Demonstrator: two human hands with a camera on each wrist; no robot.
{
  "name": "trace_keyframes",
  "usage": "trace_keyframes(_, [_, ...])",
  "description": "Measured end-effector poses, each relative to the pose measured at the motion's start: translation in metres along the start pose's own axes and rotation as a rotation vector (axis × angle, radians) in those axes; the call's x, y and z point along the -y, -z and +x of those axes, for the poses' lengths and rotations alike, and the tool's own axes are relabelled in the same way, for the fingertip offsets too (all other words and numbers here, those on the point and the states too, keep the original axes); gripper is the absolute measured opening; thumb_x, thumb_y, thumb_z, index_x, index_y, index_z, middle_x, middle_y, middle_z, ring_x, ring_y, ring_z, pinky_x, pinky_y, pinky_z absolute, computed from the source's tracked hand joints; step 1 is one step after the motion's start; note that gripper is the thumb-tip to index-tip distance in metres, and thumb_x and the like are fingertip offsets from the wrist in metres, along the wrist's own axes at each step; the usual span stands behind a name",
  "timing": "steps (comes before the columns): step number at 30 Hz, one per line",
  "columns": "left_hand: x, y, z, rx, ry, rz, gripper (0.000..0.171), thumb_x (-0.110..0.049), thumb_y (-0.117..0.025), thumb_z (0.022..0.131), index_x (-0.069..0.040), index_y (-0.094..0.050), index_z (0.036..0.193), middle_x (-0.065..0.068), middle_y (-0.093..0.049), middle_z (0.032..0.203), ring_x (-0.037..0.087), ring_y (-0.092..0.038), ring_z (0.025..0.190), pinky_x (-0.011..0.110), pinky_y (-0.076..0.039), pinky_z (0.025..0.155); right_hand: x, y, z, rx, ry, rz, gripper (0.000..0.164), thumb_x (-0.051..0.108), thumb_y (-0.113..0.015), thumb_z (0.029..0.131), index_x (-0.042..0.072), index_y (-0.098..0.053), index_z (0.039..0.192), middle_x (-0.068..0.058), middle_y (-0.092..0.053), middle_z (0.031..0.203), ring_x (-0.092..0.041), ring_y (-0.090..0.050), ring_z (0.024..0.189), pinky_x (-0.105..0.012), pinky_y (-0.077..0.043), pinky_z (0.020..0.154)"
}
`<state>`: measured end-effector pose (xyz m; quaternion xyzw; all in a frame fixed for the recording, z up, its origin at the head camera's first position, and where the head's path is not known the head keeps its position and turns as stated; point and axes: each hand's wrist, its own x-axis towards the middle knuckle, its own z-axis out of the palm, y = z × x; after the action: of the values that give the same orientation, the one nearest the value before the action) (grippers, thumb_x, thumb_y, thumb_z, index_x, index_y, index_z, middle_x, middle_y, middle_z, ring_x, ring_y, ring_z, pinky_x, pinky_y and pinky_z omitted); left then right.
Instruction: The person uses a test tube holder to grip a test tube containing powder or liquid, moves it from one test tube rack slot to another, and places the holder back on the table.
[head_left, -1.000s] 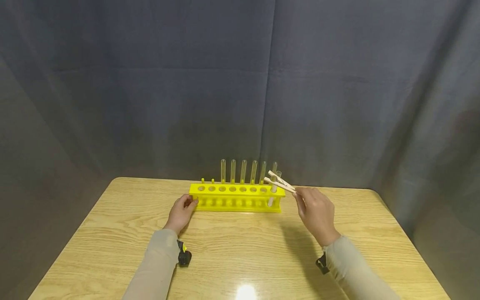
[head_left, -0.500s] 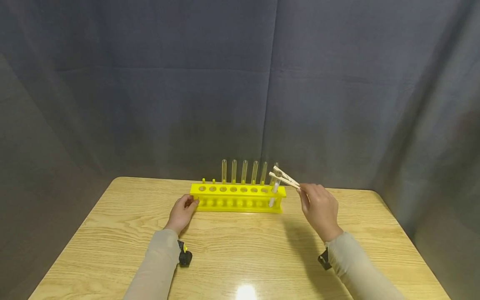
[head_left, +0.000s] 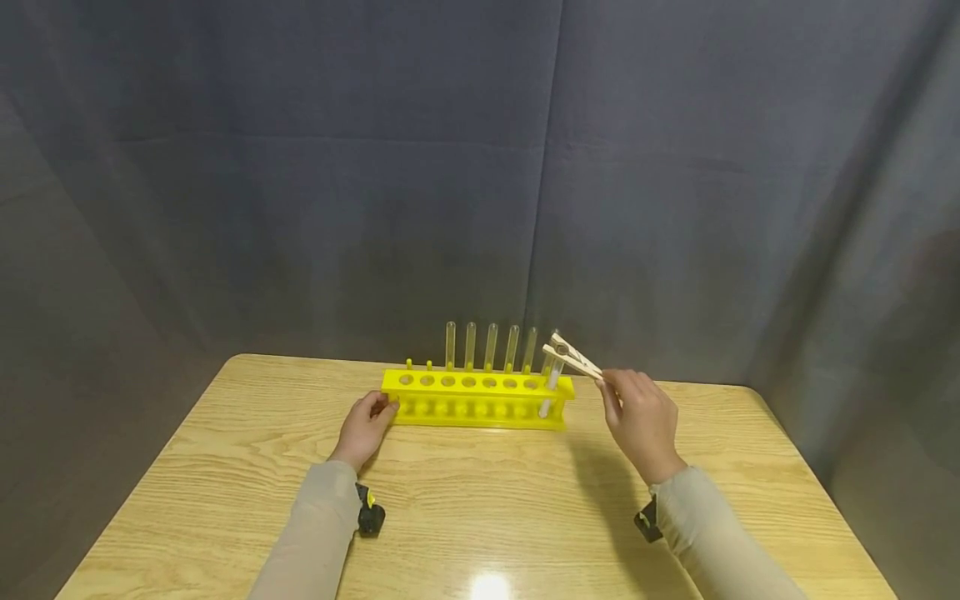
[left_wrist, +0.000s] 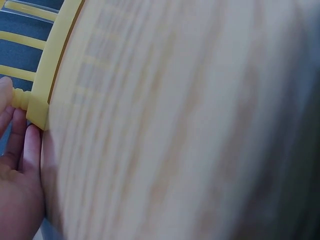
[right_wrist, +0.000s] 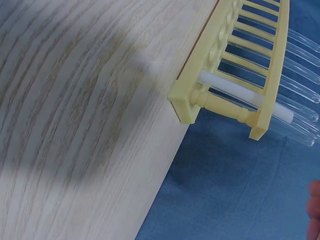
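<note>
A yellow test tube rack [head_left: 480, 392] stands near the table's far edge. My left hand [head_left: 364, 429] grips its left end; in the left wrist view the thumb and fingers lie about the end post [left_wrist: 20, 99]. My right hand [head_left: 641, 421] pinches the rear of a wooden test tube clamp [head_left: 579, 361], whose front sits around the upper part of a test tube [head_left: 554, 379]. That tube holds something white and stands in the rack's rightmost hole, leaning slightly right. In the right wrist view the white filling [right_wrist: 235, 90] shows, but the clamp is out of view.
Several clear test tubes [head_left: 492, 346] sit upside down on pegs along the rack's back. Two bare pegs [head_left: 408, 364] are at the left. Grey curtains [head_left: 360, 208] hang behind the wooden table [head_left: 450, 500] and at its sides.
My right hand has shifted slightly right with the clamp. The clamp's wooden arms are closer together, and the white-filled tube leans more to the right. My left hand stays on the rack.
</note>
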<state>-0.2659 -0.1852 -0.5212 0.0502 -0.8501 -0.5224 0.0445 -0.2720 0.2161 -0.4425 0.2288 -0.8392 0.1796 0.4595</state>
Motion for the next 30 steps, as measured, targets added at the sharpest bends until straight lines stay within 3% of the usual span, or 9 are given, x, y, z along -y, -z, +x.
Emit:
trace_keyframes(13, [0.004,0.001,-0.006,0.005,0.029,0.002,0.035,-0.024,-0.052,0.108,0.003,-0.056,0.131,0.022,-0.053,0.128,0.037,-0.052,0.118,0.053,-0.041,0.103,0.007,-0.002,-0.003,0.042,-0.056,-0.004,0.010,0.005,-0.079,0.086,0.002,-0.073,0.093,-0.010,-0.071,0.079,-0.025,-0.062,0.063,-0.038,-0.047,0.046])
trace_keyframes(30, [0.001,0.000,0.006,0.020,0.019,0.009,0.034,-0.025,-0.051,0.108,0.000,-0.056,0.130,0.021,-0.052,0.130,0.036,-0.051,0.119,0.053,-0.040,0.105,0.007,0.002,0.003,0.098,-0.127,0.010,0.011,0.008,-0.078,0.089,0.001,-0.072,0.096,-0.014,-0.072,0.084,-0.028,-0.066,0.066,-0.042,-0.049,0.047])
